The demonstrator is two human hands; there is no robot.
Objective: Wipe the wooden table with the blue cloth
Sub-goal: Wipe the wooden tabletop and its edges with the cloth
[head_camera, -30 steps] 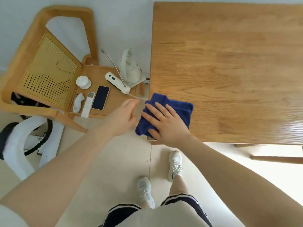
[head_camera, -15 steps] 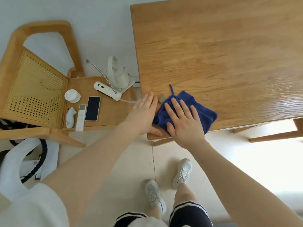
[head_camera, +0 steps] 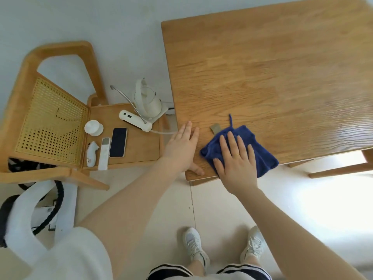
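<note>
The blue cloth (head_camera: pixel 241 146) lies bunched at the near left corner of the wooden tabletop (head_camera: pixel 272 73), its lower right part reaching the near edge. A thin blue loop sticks up from its far side, and a small tan tag (head_camera: pixel 215 127) lies on the wood just beside its far left corner. The right hand (head_camera: pixel 235 160) rests flat on the cloth, palm down, fingers straight and slightly spread, pressing it onto the wood. The left hand (head_camera: pixel 184 147) lies flat at the tabletop's left edge, near the cloth but apart from it, fingers straight and close together, thumb pointing toward the near edge.

Left of the tabletop stands a wooden chair (head_camera: pixel 46 122) with a cane back. On its seat lie a phone (head_camera: pixel 118 142), a white remote (head_camera: pixel 104 153), a small white cup (head_camera: pixel 93 127) and a white kettle (head_camera: pixel 148 101) at the seat's far right corner.
</note>
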